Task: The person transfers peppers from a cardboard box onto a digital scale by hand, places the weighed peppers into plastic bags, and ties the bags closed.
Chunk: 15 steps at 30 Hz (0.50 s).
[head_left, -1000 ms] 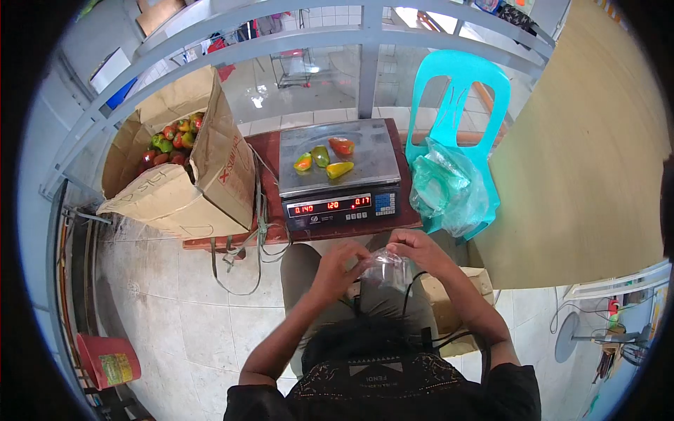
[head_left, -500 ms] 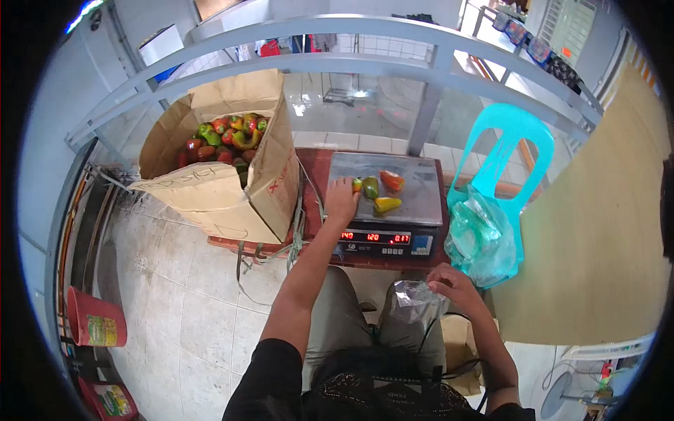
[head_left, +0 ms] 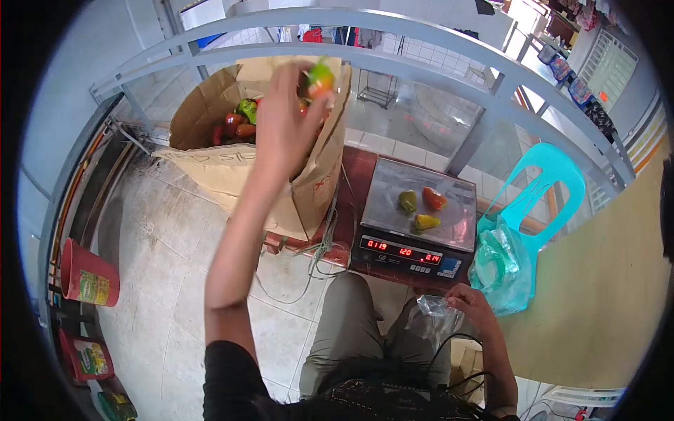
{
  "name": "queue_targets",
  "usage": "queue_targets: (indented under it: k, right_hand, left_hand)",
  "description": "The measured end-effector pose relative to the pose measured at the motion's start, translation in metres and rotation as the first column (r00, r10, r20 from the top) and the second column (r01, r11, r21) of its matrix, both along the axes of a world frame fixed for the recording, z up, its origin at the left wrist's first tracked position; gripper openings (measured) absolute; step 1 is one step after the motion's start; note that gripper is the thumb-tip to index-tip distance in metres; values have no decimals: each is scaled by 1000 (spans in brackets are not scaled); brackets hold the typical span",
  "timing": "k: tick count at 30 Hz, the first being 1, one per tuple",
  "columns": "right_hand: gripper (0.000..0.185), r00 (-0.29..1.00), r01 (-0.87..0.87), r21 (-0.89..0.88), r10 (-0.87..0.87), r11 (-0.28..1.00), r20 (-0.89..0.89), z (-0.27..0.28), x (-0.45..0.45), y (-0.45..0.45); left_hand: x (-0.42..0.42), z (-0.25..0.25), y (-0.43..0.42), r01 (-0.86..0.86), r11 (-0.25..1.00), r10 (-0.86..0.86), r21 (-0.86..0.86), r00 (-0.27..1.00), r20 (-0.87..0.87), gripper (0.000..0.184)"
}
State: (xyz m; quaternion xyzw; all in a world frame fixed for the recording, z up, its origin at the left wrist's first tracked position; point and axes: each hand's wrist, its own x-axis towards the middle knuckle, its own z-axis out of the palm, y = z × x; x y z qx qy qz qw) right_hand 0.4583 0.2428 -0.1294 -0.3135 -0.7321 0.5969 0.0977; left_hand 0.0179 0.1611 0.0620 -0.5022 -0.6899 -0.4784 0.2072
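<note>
My left hand (head_left: 286, 116) is raised over the cardboard box (head_left: 298, 210), its fingers closed around a green-and-orange pepper (head_left: 321, 79). Inside the box lies a heap of red and green peppers (head_left: 235, 125), partly hidden by the hand. Three peppers rest on the steel pan of the digital scale (head_left: 379, 203): a dark green one (head_left: 408, 201), a red one (head_left: 434, 198) and a yellow one (head_left: 426, 222). Above my lap, my right hand (head_left: 472, 306) pinches the edge of a clear plastic bag (head_left: 432, 316).
A turquoise plastic chair (head_left: 562, 168) with plastic bags (head_left: 498, 266) on it stands right of the scale. Behind runs a grey metal railing (head_left: 435, 36). Red buckets (head_left: 90, 274) are at the left, and a light wooden panel (head_left: 597, 295) borders the right.
My left hand has lifted a pepper off the scale and carried it left and up over the box. The scale's red numbers have dropped. My right hand still pinches the bag.
</note>
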Motion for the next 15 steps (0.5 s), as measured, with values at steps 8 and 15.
queue_targets:
  k: [8, 15]
  right_hand:
    - [19, 1000, -19, 32, 19, 999, -19, -4, 2, -3]
    - [20, 999, -40, 90, 38, 995, 29, -12, -6, -3]
  left_hand:
    - [-94, -61, -37, -116, 558, 133, -822, 990, -49, 35]
    - [-50, -127, -101, -272, 939, 208, -209, 936, -283, 23]
